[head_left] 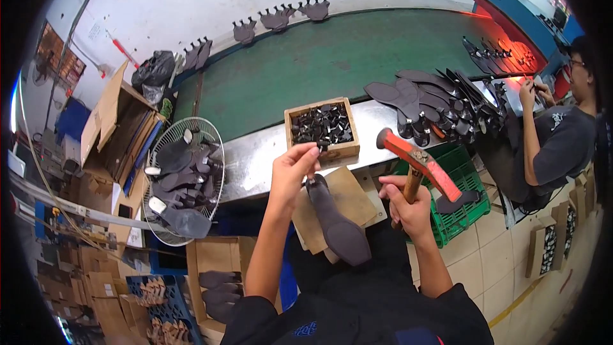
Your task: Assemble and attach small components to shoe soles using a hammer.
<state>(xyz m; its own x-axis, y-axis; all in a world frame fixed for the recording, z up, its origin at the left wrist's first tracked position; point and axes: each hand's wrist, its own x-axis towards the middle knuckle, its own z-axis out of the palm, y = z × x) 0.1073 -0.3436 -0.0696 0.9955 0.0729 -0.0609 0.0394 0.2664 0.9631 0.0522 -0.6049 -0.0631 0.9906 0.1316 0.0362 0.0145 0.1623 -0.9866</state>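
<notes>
My left hand (295, 169) is closed in a pinch, fingertips on a small black piece (322, 147) that looks like a heel tip. Just below it, a dark shoe sole (340, 225) lies over a wooden board (365, 203), with its heel end away from me and its broad toe part toward me. My right hand (407, 207) grips the wooden handle of a hammer (418, 161) with an orange-red head, raised to the right of the sole. Beyond my left hand, a wooden box (353, 131) holds many small black pieces.
Dark heeled soles (434, 105) are heaped at right on the metal table (252, 160). A green conveyor belt (281, 70) runs behind. At left stands a wire basket (220, 185) of soles; a green crate (456, 233) sits at right. A co-worker (555, 134) works at far right.
</notes>
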